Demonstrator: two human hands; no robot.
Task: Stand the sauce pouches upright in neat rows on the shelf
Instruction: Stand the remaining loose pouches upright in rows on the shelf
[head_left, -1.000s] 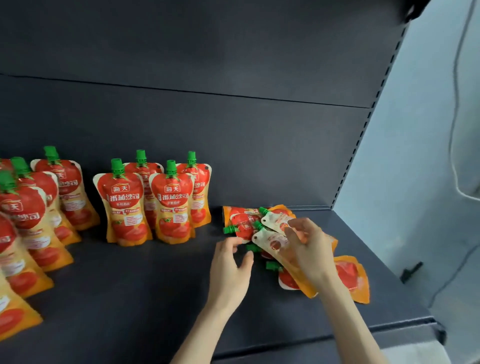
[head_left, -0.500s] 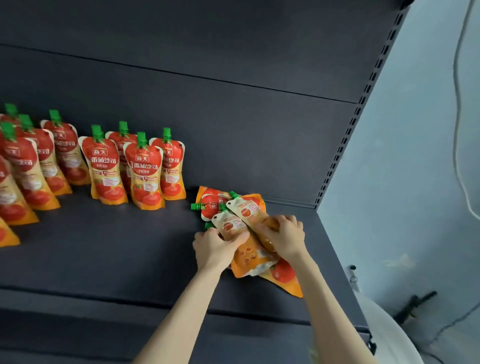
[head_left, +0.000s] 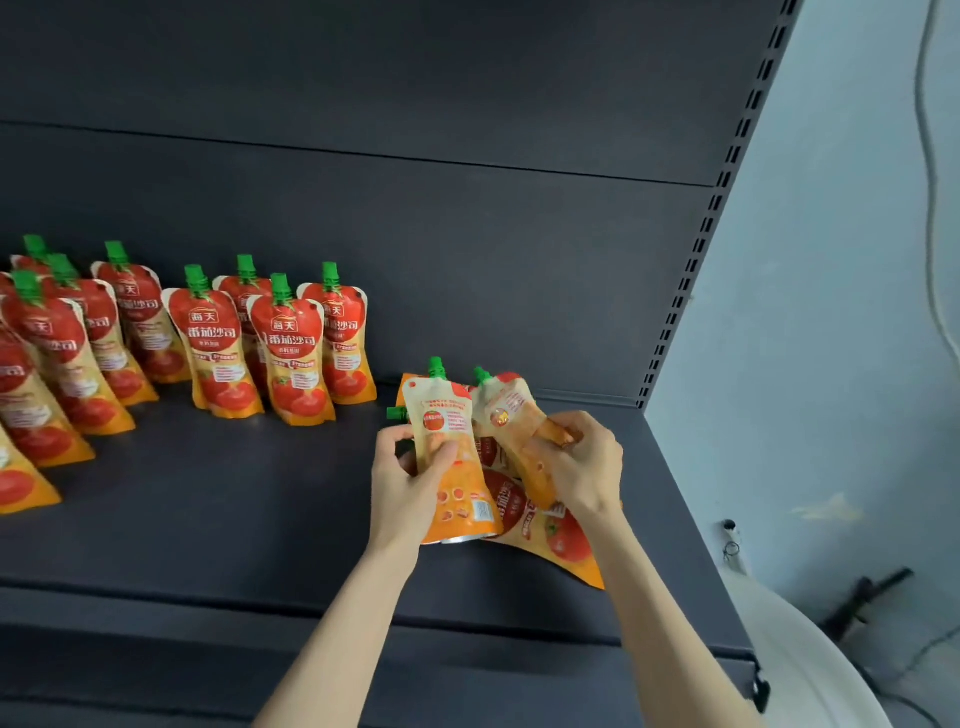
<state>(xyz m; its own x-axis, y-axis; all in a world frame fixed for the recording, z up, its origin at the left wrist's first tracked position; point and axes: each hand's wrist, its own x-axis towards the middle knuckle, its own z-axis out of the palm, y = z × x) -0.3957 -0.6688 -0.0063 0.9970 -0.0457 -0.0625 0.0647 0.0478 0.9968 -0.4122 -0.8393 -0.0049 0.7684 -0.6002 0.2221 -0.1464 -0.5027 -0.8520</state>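
While my left hand (head_left: 410, 483) grips 1 sauce pouch (head_left: 447, 415) upright and my right hand (head_left: 582, 467) pinches a 2nd pouch (head_left: 506, 410) tilted, both hang over the pile (head_left: 566, 540) at the shelf (head_left: 234, 519)'s right edge, spouts up for standing.

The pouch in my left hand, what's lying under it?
A flat pouch lies face-up on the shelf beneath it; another's green cap shows beside it. The held pouch, left hand, right hand and right pouch hide any others.

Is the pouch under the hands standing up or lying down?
Lying down: the pouch lies flat on the shelf, front facing up.
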